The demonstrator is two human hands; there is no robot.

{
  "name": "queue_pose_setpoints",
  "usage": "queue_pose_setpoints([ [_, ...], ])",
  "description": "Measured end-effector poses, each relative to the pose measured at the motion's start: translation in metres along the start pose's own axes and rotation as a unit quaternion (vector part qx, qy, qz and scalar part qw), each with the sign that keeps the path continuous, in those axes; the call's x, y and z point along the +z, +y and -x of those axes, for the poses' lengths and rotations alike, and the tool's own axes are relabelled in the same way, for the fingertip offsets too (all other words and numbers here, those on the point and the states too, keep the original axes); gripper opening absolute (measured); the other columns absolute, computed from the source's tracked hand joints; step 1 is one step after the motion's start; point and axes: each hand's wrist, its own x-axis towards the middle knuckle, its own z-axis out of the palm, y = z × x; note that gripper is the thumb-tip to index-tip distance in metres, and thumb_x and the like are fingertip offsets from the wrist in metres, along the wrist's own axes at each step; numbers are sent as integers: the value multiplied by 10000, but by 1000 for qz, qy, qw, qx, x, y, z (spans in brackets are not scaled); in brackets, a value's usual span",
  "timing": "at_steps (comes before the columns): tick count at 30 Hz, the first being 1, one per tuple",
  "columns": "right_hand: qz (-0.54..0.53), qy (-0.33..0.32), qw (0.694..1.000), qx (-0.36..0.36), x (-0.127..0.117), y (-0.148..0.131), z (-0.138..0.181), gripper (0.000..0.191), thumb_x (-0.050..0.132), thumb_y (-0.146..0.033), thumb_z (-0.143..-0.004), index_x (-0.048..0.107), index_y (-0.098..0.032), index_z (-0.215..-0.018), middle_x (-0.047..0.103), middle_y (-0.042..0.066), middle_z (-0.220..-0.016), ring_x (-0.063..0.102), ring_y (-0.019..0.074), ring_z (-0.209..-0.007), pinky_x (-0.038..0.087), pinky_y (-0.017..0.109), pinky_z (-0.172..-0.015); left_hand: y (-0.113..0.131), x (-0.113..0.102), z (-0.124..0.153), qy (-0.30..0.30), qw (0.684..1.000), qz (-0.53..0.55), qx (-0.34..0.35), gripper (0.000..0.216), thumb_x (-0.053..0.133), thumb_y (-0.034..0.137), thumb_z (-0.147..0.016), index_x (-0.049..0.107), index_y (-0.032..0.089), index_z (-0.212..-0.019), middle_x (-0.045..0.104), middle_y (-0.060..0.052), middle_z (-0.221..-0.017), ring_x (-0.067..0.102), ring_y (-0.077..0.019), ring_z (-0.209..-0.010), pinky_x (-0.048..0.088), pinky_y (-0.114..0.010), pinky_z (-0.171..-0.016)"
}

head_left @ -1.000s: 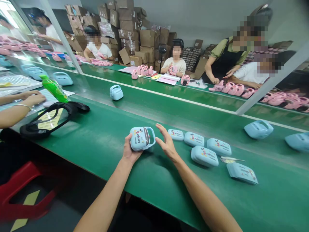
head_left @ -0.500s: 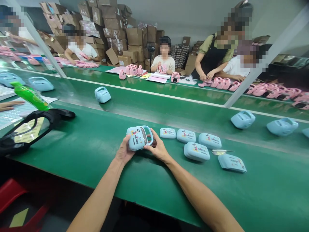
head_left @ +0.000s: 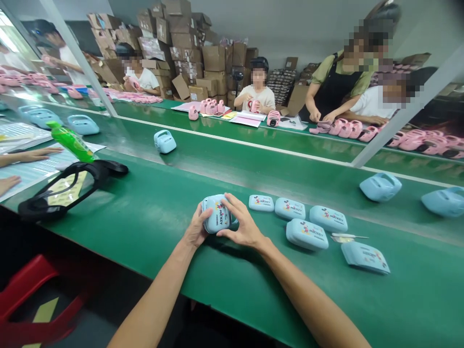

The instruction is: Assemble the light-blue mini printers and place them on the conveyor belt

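A light-blue plastic case [head_left: 220, 216] with a handle and a printed cartoon mouse is held between my two hands above the green table. My left hand [head_left: 197, 227] grips its left end, thumb on the printed face. My right hand [head_left: 242, 223] is curled around the handle end, fingers over the top edge and thumb at the bottom. Part of the handle shows behind the right fingers; the rest is hidden. To the right lie several light-blue printed panels [head_left: 290, 209], some in stacks such as the near stack [head_left: 307, 234]. A thin white-handled tool [head_left: 350, 236] lies beside them.
Light-blue handled cases [head_left: 380, 187] stand on the belt [head_left: 253, 166] beyond the table. At left are black straps [head_left: 65, 208], a green bottle [head_left: 72, 140] and another person's hand [head_left: 41, 153]. Across the belt, people work among pink cases [head_left: 350, 128]. A red stool [head_left: 32, 285] stands below left.
My right hand has shifted from the handle onto the case's printed face and edges. The dark strip near the handle is now covered. The whole view has swung slightly left.
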Motion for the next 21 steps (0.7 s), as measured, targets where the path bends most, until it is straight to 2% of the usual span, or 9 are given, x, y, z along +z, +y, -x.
queue_pose_setpoints([
  [5,21,-30,998,-44,-8,-1,-1,895,768,-578,-807,398,-265,-1560,415,165,-1605,361,342,-1511,268,588,-1236,-2,3,5,6,1000,-15,21,645,934,320,-617,591,253,-1158,696,-31,-1114,681,-235,-997,577,-345,-861],
  [11,-13,-31,999,-11,-9,-2,3,890,774,-506,-830,356,-279,-1581,368,153,-1631,374,337,-1506,360,543,-1213,-3,7,8,11,999,-28,38,720,942,273,-582,570,270,-1199,658,-21,-1125,643,-238,-1042,547,-362,-913],
  [16,13,-31,998,-49,-12,-1,4,898,761,-520,-842,329,-279,-1591,353,159,-1637,306,345,-1537,327,587,-1223,-4,8,10,29,996,-68,51,787,944,250,-553,538,289,-1226,628,-6,-1114,634,-218,-1016,545,-354,-917],
  [21,38,-54,996,-52,-18,-2,6,912,741,-508,-863,272,-282,-1611,331,169,-1643,364,351,-1508,380,573,-1199,-5,8,11,19,996,-61,55,786,942,254,-566,536,297,-1238,631,-9,-1090,629,-220,-1005,541,-354,-908],
])
